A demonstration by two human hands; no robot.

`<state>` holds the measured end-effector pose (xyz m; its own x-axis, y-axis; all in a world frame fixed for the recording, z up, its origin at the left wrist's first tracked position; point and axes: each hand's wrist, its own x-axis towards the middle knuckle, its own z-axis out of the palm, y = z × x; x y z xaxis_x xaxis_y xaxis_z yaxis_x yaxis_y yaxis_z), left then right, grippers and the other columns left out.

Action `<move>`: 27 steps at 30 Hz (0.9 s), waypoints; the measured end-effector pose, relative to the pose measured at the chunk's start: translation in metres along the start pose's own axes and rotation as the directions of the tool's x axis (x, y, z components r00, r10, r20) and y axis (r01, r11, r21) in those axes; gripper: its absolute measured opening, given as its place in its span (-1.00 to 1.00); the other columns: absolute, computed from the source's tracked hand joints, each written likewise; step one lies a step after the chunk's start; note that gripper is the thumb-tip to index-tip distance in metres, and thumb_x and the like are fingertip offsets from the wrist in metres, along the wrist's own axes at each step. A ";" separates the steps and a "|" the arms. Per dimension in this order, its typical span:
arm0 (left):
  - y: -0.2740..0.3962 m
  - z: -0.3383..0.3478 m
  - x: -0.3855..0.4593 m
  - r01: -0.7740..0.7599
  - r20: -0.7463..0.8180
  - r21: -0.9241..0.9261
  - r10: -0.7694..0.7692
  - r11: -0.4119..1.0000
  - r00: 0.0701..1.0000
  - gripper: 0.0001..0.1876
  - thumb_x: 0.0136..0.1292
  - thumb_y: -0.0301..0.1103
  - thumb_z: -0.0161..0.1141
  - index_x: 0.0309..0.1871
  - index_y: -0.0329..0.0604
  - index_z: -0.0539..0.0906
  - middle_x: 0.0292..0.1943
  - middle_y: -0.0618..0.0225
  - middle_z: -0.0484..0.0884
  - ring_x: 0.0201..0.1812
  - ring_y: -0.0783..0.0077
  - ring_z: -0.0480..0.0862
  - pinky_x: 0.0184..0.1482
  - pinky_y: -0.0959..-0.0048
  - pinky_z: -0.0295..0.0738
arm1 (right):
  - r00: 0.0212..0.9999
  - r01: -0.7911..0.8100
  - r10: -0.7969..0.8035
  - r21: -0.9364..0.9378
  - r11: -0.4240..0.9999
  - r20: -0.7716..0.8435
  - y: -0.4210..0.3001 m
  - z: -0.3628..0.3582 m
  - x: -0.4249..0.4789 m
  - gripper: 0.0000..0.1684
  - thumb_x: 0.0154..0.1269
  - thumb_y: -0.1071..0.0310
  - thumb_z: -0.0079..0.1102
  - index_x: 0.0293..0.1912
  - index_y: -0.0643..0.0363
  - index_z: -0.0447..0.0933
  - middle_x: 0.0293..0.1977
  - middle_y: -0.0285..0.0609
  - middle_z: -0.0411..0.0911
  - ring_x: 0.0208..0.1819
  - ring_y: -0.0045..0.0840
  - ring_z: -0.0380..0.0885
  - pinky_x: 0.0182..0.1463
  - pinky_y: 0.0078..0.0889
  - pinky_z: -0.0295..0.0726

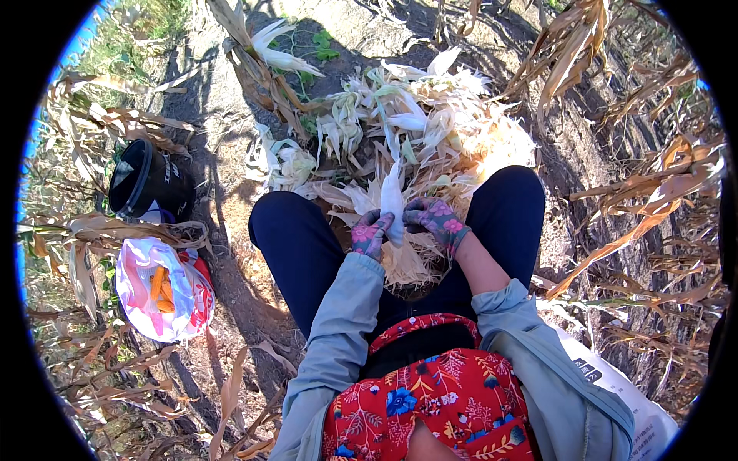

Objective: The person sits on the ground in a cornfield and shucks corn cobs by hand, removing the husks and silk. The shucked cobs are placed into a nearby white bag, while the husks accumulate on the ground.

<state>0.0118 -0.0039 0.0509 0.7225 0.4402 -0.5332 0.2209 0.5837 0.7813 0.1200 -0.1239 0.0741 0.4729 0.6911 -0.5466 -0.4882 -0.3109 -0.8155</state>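
Between my knees an ear of corn [392, 199] in its pale husk stands nearly upright, its tip pointing away from me. My left hand [369, 233], in a grey glove with pink flowers, grips the lower left side of the ear. My right hand [435, 222], gloved alike, has its fingertips at the ear's right side; whether they pinch the husk is hard to see. Beyond and beneath both hands spreads a heap of stripped corn husks [426, 124], bright in the sun on the right. No bare kernels show on the held ear.
To the left lies a tilted black bucket [173, 184]. Nearer me, an open plastic bag [130, 288] holds several husked orange corn cobs [163, 291]. Dry corn stalks [663, 201] line both sides. A white printed sack [620, 392] lies at lower right, beside my sleeve.
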 end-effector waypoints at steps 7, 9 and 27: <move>0.000 0.001 0.000 -0.019 0.006 0.049 0.019 0.999 1.000 -0.62 0.05 -0.36 0.17 -0.08 -0.39 0.43 -0.32 0.22 0.56 -0.37 0.43 0.58 -0.34 0.52 0.50 | 0.994 0.101 -0.104 -0.088 0.991 -0.026 0.003 0.000 0.002 -0.82 0.01 0.36 0.13 -0.37 0.27 0.49 -0.51 -0.30 0.48 -0.50 -0.69 0.46 -0.39 -0.69 0.49; 0.000 0.001 0.000 -0.025 -0.007 0.109 0.026 0.994 1.000 -0.62 0.05 -0.35 0.18 -0.10 -0.39 0.44 -0.33 0.23 0.56 -0.37 0.44 0.58 -0.35 0.53 0.49 | 0.989 0.139 -0.143 -0.112 0.984 -0.027 0.005 -0.001 0.003 -0.82 0.01 0.36 0.11 -0.39 0.28 0.49 -0.53 -0.30 0.48 -0.52 -0.69 0.46 -0.43 -0.68 0.48; -0.011 -0.011 0.011 -0.153 -0.181 0.054 0.161 0.987 0.970 -0.71 0.04 -0.40 0.18 -0.17 -0.34 0.48 -0.33 0.24 0.55 -0.35 0.43 0.54 -0.29 0.48 0.46 | 0.877 0.015 -0.334 -0.675 0.738 -0.346 0.018 -0.024 0.021 -0.68 -0.15 0.16 0.11 -0.40 0.18 0.50 -0.39 -0.10 0.52 -0.30 -0.35 0.50 -0.18 -0.41 0.44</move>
<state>0.0106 0.0022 0.0331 0.6176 0.6447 -0.4506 0.1428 0.4714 0.8703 0.1388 -0.1309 0.0437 0.8312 0.4844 -0.2728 0.1420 -0.6595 -0.7382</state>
